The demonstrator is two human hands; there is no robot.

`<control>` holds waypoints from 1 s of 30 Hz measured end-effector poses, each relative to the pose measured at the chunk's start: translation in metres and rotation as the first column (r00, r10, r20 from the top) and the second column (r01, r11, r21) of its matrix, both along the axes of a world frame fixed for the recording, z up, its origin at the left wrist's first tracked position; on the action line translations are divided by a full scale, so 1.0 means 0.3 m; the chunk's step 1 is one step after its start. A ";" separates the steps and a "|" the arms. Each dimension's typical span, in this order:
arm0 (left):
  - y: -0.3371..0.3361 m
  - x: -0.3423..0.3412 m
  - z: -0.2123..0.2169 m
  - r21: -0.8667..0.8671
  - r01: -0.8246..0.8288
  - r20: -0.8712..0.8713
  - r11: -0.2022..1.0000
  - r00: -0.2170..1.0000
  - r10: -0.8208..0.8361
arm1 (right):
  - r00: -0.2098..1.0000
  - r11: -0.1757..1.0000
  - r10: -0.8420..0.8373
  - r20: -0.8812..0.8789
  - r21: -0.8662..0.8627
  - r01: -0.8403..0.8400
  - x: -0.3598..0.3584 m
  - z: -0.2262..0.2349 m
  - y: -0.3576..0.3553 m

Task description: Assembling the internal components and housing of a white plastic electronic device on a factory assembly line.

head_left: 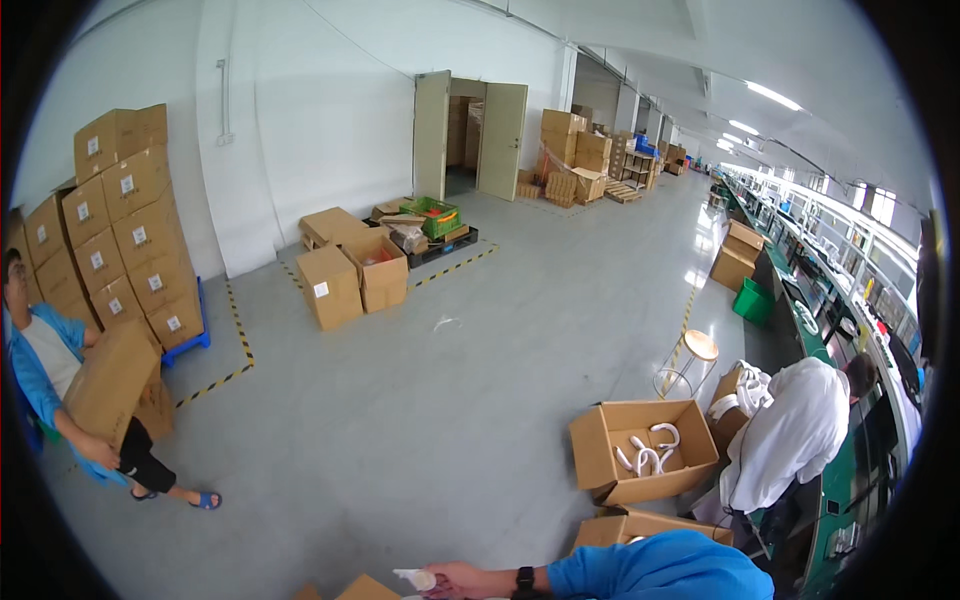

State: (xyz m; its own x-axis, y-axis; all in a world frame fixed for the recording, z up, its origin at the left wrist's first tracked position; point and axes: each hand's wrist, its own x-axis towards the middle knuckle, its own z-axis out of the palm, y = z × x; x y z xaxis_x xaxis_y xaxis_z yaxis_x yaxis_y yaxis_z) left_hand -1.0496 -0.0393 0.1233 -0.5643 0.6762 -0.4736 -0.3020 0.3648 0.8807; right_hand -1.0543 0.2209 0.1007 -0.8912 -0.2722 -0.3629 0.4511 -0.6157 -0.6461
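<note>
**While we grip the white piece**

While the grey floor (430,420) spreads far beyond our fingers, a stack of boxes (120,230) stands well up and left of them, where a person (40,370) carries a box. Up and right of the fingers an open carton (645,450) holds white curved pieces. Just below and left of them a carton flap (365,588) shows. Our right hand (455,578) is closed around a white piece (415,578), which sticks out left past the fingertips. Our left hand is out of sight. We judge that a firm grip nearer the piece's middle would steady it.
</note>
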 end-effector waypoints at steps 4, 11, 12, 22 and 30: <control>-0.100 -0.300 0.103 -0.045 -0.243 -0.089 0.969 0.967 0.238 | 0.995 0.994 0.074 0.070 -0.087 -0.068 -0.386 0.155 -0.081; -0.210 -0.558 0.054 -0.019 -0.674 0.218 0.738 0.718 0.661 | 0.957 0.972 0.200 0.209 -0.167 -0.167 -0.937 0.118 -0.315; -0.213 -0.540 -0.230 -0.013 -0.791 -0.007 0.611 0.611 0.791 | 0.950 0.969 0.201 0.239 -0.190 -0.158 -1.004 0.066 -0.324; -0.426 -1.119 0.065 -0.143 -0.810 -0.015 0.569 0.577 0.817 | 0.792 0.847 0.510 0.336 -0.033 -0.531 -1.832 -0.033 -0.829; -0.675 -1.179 -0.041 -0.039 -0.996 -0.014 0.078 0.078 0.997 | 0.488 0.523 0.757 0.435 0.045 -0.851 -2.016 -0.104 -1.335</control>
